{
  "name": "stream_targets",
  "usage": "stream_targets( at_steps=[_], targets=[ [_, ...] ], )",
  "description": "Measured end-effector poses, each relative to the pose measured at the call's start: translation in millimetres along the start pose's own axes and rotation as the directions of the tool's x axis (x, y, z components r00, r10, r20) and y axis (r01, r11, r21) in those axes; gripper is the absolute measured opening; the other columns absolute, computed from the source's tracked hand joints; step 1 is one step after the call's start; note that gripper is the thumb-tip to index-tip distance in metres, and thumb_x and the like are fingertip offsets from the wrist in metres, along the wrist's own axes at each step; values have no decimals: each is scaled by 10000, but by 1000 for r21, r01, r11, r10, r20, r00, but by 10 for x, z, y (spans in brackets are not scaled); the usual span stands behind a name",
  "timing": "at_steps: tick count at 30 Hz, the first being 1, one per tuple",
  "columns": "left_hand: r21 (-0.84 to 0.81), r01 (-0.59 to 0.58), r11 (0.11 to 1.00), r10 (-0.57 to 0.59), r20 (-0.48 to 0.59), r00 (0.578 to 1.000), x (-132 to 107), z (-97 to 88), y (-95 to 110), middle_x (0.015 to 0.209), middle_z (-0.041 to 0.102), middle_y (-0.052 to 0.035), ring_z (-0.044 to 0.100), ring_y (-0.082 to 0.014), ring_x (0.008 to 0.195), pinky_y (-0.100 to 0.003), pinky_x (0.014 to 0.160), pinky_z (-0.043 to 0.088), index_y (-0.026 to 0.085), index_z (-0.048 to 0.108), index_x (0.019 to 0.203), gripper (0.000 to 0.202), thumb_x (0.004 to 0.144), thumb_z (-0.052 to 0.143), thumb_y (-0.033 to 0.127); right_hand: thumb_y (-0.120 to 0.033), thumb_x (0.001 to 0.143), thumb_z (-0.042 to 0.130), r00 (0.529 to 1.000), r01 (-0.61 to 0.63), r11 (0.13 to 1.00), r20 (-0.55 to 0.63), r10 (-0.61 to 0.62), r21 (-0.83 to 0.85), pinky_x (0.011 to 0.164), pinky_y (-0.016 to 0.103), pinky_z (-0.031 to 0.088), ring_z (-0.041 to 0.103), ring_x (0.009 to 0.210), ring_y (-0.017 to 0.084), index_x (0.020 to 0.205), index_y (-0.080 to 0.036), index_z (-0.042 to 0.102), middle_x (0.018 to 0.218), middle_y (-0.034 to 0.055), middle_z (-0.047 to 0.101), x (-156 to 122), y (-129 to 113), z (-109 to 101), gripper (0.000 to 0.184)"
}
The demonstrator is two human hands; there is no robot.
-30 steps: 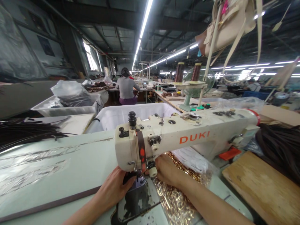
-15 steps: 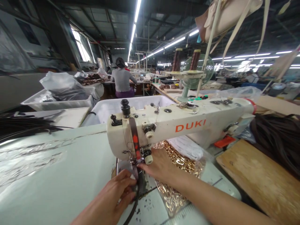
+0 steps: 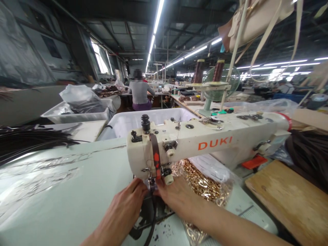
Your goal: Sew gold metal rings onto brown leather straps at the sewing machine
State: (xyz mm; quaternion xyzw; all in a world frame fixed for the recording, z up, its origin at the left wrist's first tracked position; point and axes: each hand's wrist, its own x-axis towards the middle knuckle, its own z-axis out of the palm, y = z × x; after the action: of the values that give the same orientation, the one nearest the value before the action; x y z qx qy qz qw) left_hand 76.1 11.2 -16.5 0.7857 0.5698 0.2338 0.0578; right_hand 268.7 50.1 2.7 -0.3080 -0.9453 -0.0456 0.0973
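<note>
A white sewing machine (image 3: 189, 143) with orange "DUKI" lettering stands before me. A narrow dark strap (image 3: 153, 218) runs from beneath its presser foot (image 3: 152, 184) and curves down toward the front edge. Left of the foot, my left hand (image 3: 128, 201) has its fingers pinched together; what lies between them is hidden. From the right, my right hand (image 3: 176, 194) reaches under the machine head, its thumb against the strap beside the foot. Some of its fingers are hidden by the machine. A wider dark strip (image 3: 155, 153) with red marks hangs down the machine head's front.
A clear bag of gold-coloured metal clasps (image 3: 202, 181) lies under the machine arm. At right are a wooden board (image 3: 287, 194) and dark straps (image 3: 307, 153). A white bin (image 3: 120, 119) stands behind; thread cones (image 3: 198, 71) rise beyond. A person (image 3: 140, 92) sits farther back.
My left hand has moved up and away from me, closer to the presser foot. My right hand stays beside the foot. The whole view has shifted slightly.
</note>
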Motion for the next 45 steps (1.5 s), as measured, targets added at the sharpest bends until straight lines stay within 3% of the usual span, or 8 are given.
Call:
stream_targets(
  at_steps=[8,13,17,20,25,29,34,45],
  targets=[
    [93,-33,995,25,82,996,18,-35,15,1025,618,-62,643,-179,844,-275,728,518,214,583,953,327,939,257,188,-3,854,395,999,-41,998,-19,40,-51,648,341,473,623,813,262,1190,-138,499,880,89,666,99,-82,101,377],
    [457,-15,889,-37,106,994,-42,-256,-63,1069,647,-117,627,-299,972,-460,888,496,167,649,1000,235,883,451,215,-342,944,485,998,-44,999,-43,44,-8,674,349,484,629,856,275,1043,-166,595,954,102,668,10,52,6,230],
    [490,-293,821,257,141,956,-224,-145,-9,1249,582,-176,601,-323,1081,-385,878,538,120,566,1254,560,847,554,504,-606,816,570,988,-156,988,-5,156,25,681,334,477,646,824,268,969,-177,650,925,87,674,-65,241,-142,463],
    [556,-477,681,505,116,856,-280,-15,88,1208,597,-180,633,-287,1039,-306,806,571,88,588,1230,575,886,483,537,-384,863,622,992,-124,992,14,124,9,620,291,444,654,743,226,918,-195,665,909,46,681,-81,321,-198,202],
    [683,-481,549,624,47,780,-206,25,118,1042,693,-143,685,-263,916,-284,707,590,139,676,1086,602,866,433,645,-221,871,564,999,-6,999,43,4,37,611,273,400,649,732,199,863,-219,682,853,22,694,-78,313,-194,118],
    [747,-471,470,667,49,743,-225,68,25,1053,699,-105,677,-230,940,-256,740,578,149,622,1148,506,854,529,549,-226,885,541,998,5,999,68,-9,51,616,275,389,648,737,196,841,-227,683,841,14,694,-72,298,-182,148],
    [780,-458,426,647,91,757,-269,145,-26,1096,687,-81,660,-219,990,-254,772,579,161,588,1190,366,860,517,301,-228,880,546,997,-35,996,76,28,86,644,273,399,654,795,197,892,-235,672,889,9,699,-68,305,-188,127],
    [737,-435,517,666,-28,745,-231,86,11,1036,711,-6,677,-157,936,-209,751,576,211,645,1087,343,973,322,225,-257,886,547,999,17,996,34,-20,88,710,289,422,652,827,206,882,-237,687,923,6,699,-81,310,-115,142]
  ],
)
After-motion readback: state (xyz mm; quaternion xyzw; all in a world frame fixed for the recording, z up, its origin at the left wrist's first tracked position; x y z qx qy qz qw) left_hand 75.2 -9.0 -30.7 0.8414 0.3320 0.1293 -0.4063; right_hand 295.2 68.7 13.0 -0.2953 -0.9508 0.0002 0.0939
